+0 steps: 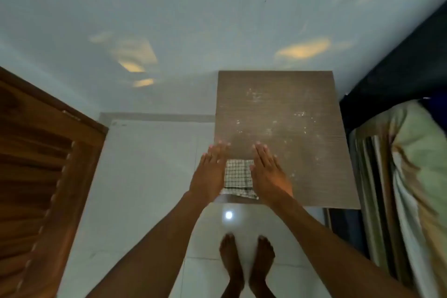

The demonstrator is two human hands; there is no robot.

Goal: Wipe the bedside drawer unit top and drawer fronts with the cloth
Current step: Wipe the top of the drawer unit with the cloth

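The bedside drawer unit [280, 109] is seen from above, its brown wood-grain top speckled with pale dust. A folded checked cloth [238, 175] lies at the front left corner of the top, one edge hanging over the front. My left hand [210, 172] rests flat along the cloth's left side, fingers straight and partly off the unit's left edge. My right hand [267, 172] lies flat along the cloth's right side on the top. Neither hand grips the cloth. The drawer fronts are hidden from this angle.
A bed with a pale sheet [408, 176] and dark headboard [391, 75] stands close on the right. A brown wooden door [41, 176] is at the left. My bare feet [246, 264] stand on white floor tiles in front of the unit. A pale wall is behind.
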